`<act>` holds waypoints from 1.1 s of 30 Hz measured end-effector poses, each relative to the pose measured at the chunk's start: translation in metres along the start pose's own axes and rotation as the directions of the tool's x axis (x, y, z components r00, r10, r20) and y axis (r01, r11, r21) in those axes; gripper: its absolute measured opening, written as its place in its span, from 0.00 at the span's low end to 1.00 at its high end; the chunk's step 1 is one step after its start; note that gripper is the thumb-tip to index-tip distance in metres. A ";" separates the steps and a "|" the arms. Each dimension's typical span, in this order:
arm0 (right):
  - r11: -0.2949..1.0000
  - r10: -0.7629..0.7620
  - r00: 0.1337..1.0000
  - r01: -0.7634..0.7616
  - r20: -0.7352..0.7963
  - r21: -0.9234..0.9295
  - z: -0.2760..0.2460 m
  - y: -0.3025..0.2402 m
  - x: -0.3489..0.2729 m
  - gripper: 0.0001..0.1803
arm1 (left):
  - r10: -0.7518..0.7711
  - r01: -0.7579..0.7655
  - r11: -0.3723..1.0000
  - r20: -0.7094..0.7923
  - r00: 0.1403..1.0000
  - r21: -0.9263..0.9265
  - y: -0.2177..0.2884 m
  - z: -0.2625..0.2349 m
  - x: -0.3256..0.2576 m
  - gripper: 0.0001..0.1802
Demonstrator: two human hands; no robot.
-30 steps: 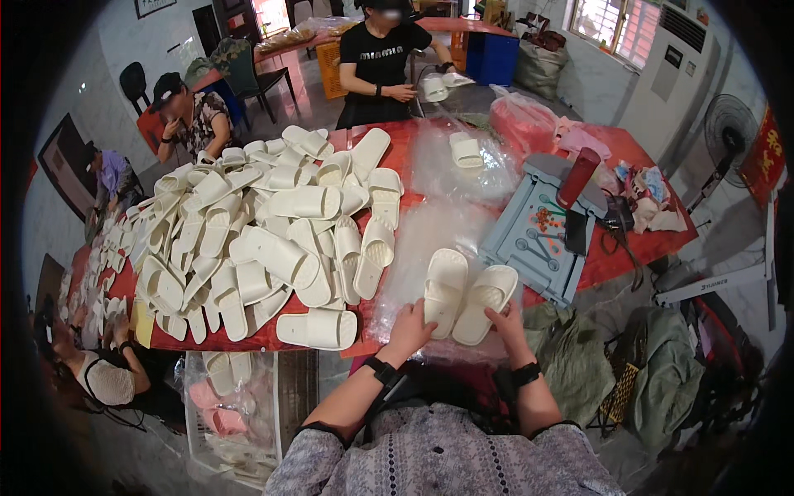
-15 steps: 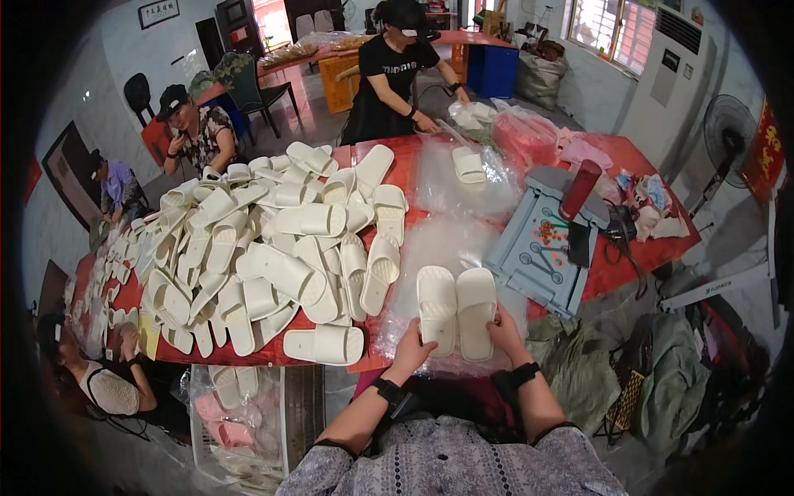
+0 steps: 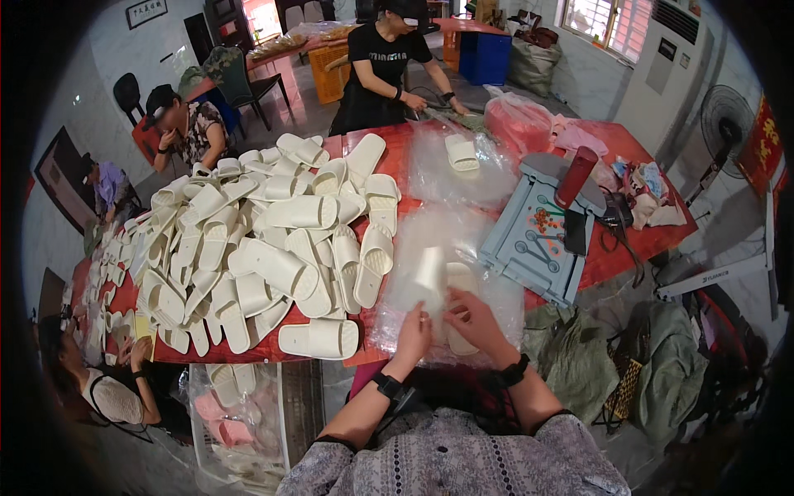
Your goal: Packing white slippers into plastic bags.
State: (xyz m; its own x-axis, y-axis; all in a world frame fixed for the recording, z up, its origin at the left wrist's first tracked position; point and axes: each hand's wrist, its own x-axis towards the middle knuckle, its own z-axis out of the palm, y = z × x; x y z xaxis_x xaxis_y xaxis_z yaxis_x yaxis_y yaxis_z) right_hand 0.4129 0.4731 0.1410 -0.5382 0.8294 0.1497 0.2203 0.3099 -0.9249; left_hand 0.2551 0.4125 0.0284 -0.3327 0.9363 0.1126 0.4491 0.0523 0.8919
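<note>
A cream slipper, blurred by motion, tilts above the stacked clear plastic bags in front of me. My left hand has its fingers closed at the near end of that slipper. Beside it my right hand is bent inward, fingers curled; what they pinch is hidden. A second cream slipper lies on the bags, partly covered by my right hand. To the left spreads a large heap of cream slippers, with a single slipper at its near edge.
Right of the bags sits a grey-blue tray with a red cylinder and a dark phone. Another slipper rests on the far bags. A co-worker stands across the red table; others sit at the left.
Both hands have drawn closer together. The left slipper of the pair has been lifted and tilted, while the right one stays on the bags. The view has shifted slightly.
</note>
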 end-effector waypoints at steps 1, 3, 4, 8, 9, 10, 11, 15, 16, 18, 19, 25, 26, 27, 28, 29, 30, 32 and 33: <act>1.000 0.002 1.000 -0.002 0.003 0.001 0.002 0.004 0.000 0.26 | -0.004 0.004 1.000 -0.001 1.000 0.000 -0.003 -0.005 0.001 0.26; 0.989 -0.080 0.995 0.072 -0.054 -0.131 0.010 0.020 0.002 0.26 | -0.150 0.108 0.957 -0.141 0.979 -0.269 -0.004 -0.017 0.000 0.28; 0.984 0.025 0.995 -0.042 -0.098 -0.176 0.008 0.027 0.002 0.25 | -0.154 0.111 0.957 -0.145 0.977 -0.268 0.000 -0.021 -0.001 0.28; 0.824 -0.021 0.942 -0.173 -0.334 -0.540 0.000 0.069 -0.003 0.32 | -0.276 0.186 0.916 -0.219 0.936 -0.356 0.039 -0.039 -0.013 0.42; 0.825 -0.020 0.943 -0.172 -0.332 -0.539 0.001 0.074 -0.003 0.32 | -0.277 0.187 0.916 -0.220 0.935 -0.355 0.050 -0.041 -0.015 0.42; 0.805 0.097 0.947 -0.255 -0.306 -0.536 0.001 0.079 -0.004 0.33 | -0.041 0.060 0.996 -0.246 0.969 0.069 0.061 -0.042 -0.016 0.46; 0.774 0.214 0.936 -0.337 -0.280 -0.535 0.002 0.084 -0.004 0.34 | 0.187 -0.087 0.875 -0.167 0.968 0.477 0.067 -0.039 -0.016 0.51; 0.775 0.202 0.946 -0.313 -0.254 -0.549 0.007 0.093 -0.001 0.36 | 0.033 -0.058 0.748 0.050 0.998 0.661 0.067 -0.015 -0.017 0.59; 0.785 0.214 0.942 -0.323 -0.257 -0.528 0.007 0.095 0.000 0.36 | 0.035 -0.058 0.749 0.048 0.998 0.660 0.059 -0.012 -0.016 0.59; 0.795 0.225 0.938 -0.332 -0.262 -0.507 0.004 0.103 0.000 0.37 | 0.052 -0.025 0.751 -0.022 0.998 0.660 0.042 -0.008 -0.012 0.56; 0.802 0.205 0.944 -0.314 -0.259 -0.509 0.002 0.108 -0.002 0.33 | 0.055 -0.027 0.751 -0.022 0.998 0.660 0.036 -0.008 -0.011 0.56; 0.742 0.214 0.921 -0.370 -0.326 -0.559 0.002 0.107 -0.003 0.20 | 0.123 -0.038 0.872 -0.143 0.982 0.488 0.022 -0.041 -0.010 0.43; 0.735 0.177 0.924 -0.352 -0.338 -0.580 0.004 0.107 -0.003 0.19 | 0.169 -0.044 0.874 -0.217 0.962 0.485 0.018 -0.047 -0.011 0.37; 0.736 0.177 0.924 -0.354 -0.340 -0.578 0.004 0.111 -0.003 0.19 | 0.172 -0.047 0.873 -0.215 0.961 0.486 0.021 -0.055 -0.010 0.37; 0.750 0.152 0.923 -0.340 -0.352 -0.567 0.002 0.116 -0.002 0.17 | 0.013 0.049 0.945 -0.187 0.982 0.325 0.029 -0.065 -0.009 0.35; 0.763 0.128 0.922 -0.327 -0.366 -0.557 0.000 0.121 -0.001 0.15 | -0.140 0.160 0.974 -0.129 0.982 0.159 0.037 -0.069 -0.008 0.33; 0.766 0.125 0.924 -0.322 -0.362 -0.556 0.002 0.117 0.001 0.15 | -0.041 0.078 0.984 -0.220 0.975 0.163 0.040 -0.072 -0.012 0.31; 0.844 0.047 0.907 -0.261 -0.420 -0.469 0.003 0.108 0.001 0.12 | 0.045 0.003 0.982 -0.249 0.967 0.190 0.047 -0.077 -0.013 0.31; 0.844 0.046 0.907 -0.259 -0.418 -0.469 0.000 0.100 0.001 0.12 | 0.127 -0.068 0.974 -0.272 0.954 0.215 0.052 -0.079 -0.014 0.32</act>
State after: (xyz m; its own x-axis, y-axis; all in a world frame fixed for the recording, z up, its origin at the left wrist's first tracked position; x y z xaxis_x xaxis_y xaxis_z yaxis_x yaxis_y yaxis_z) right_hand 0.4344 0.5051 0.0491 -0.1381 0.9611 0.2392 0.7070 0.2648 -0.6558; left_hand 0.2181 0.3746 0.1076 -0.4860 0.8053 0.3395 0.6386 0.0620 0.7670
